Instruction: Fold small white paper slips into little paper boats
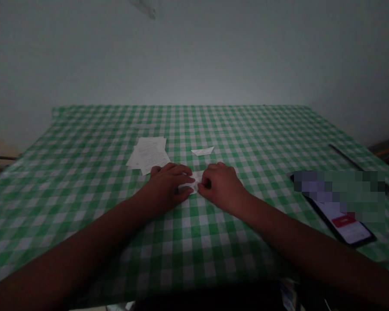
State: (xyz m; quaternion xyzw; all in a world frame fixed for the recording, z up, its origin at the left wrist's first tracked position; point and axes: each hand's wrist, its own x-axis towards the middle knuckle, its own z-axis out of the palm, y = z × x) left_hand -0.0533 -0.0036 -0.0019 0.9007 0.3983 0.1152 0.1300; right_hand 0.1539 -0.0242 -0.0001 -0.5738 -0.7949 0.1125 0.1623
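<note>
A small piece of white paper [196, 176] lies low over the tablecloth between my two hands, partly covered by the fingers. My left hand [170, 183] pinches its left side, thumb below and fingers above. From the other side, my right hand [222, 183] grips the paper's right part with curled thumb and index finger. Just beyond the hands rests a small folded paper boat [202, 151], flat and printed with lines. To the left, a few loose printed paper sheets [152, 153] overlap one another close to my left hand.
A green and white checked tablecloth [194, 242] covers the table, which meets a pale wall [194, 56] at the back. On the right lies a phone [339, 216] with its screen lit, partly pixelated. A thin dark stick-like object [345, 156] lies behind it.
</note>
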